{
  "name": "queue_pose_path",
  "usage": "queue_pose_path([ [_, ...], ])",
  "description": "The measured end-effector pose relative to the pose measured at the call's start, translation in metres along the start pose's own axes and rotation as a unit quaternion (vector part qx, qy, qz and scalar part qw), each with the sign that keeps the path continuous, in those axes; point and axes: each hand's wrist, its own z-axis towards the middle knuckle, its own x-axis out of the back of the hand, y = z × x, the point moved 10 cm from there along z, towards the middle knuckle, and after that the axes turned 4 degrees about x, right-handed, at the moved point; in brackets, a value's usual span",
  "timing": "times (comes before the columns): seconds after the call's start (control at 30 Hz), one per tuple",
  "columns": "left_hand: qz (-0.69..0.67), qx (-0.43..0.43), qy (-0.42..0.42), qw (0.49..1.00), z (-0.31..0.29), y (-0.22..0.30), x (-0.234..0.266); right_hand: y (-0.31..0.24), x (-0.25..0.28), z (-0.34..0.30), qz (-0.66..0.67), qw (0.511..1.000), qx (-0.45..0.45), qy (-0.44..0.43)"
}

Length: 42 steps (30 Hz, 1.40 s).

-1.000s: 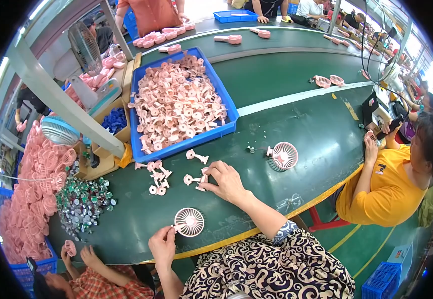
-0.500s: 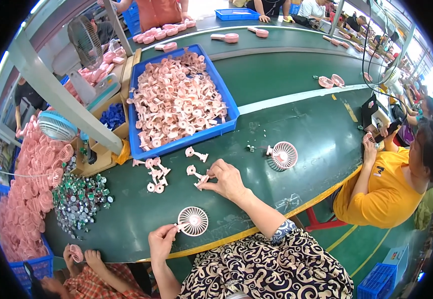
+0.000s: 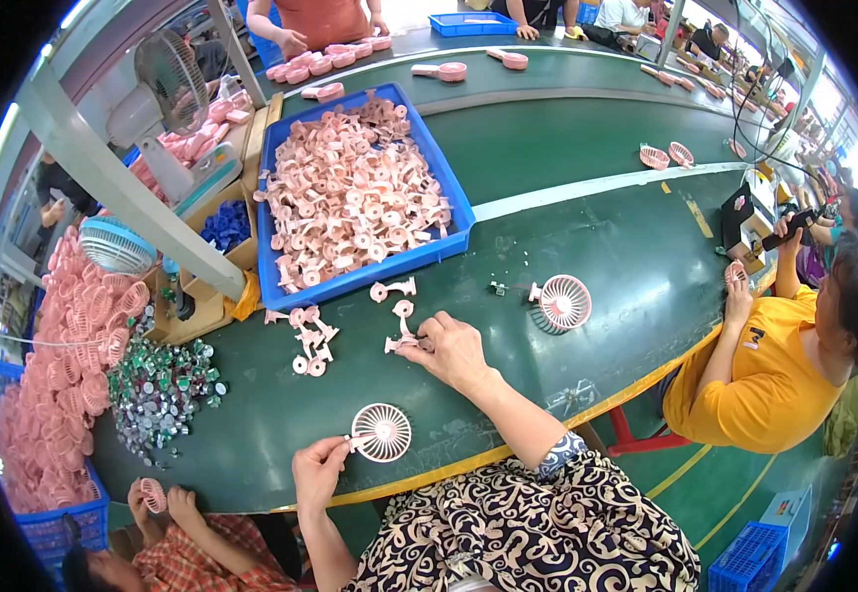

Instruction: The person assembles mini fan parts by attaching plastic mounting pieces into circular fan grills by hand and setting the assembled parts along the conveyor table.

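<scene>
Blue tray (image 3: 460, 222) of pink parts upper centre, heap of pink grilles (image 3: 49, 385) far left, metal caps (image 3: 162, 395) lower left, assembled grille (image 3: 565, 301) centre right, person in yellow shirt (image 3: 759, 370) right.

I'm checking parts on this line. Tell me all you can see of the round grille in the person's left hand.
The grille is a pale pink disc, plastic by the look of it, with thin ribs fanning from a small solid hub to a round rim. It lies nearly flat on the green table near its front edge. The left hand pinches its left rim. Nothing else touches it.
</scene>
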Motion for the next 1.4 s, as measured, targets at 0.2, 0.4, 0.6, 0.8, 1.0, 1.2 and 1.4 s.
queue_pose_path([
  [0.2,-0.002,0.000,0.005,1.000,-0.001,0.003,0.000,0.005,-0.001,-0.001,0.003,1.000,-0.015,-0.010],
  [0.4,-0.004,-0.009,0.012,1.000,0.000,0.001,0.000,0.016,0.007,0.001,0.016,0.999,-0.051,0.008],
  [0.6,-0.007,0.000,0.015,1.000,-0.001,0.003,0.000,0.020,0.009,0.000,0.014,0.998,-0.064,0.020],
  [0.8,-0.002,-0.002,0.023,1.000,0.000,0.001,0.002,0.020,0.008,0.002,0.012,0.997,-0.070,0.010],
  [1.0,-0.002,-0.003,0.023,1.000,0.001,-0.001,0.001,0.022,0.005,0.001,0.024,0.996,-0.080,-0.013],
  [1.2,-0.005,-0.010,0.019,1.000,0.000,0.002,0.000,0.022,0.003,-0.001,0.024,0.997,-0.077,-0.021],
  [1.4,-0.006,-0.010,0.020,1.000,0.000,-0.002,0.001,0.021,0.003,-0.001,0.023,0.997,-0.074,-0.025],
])
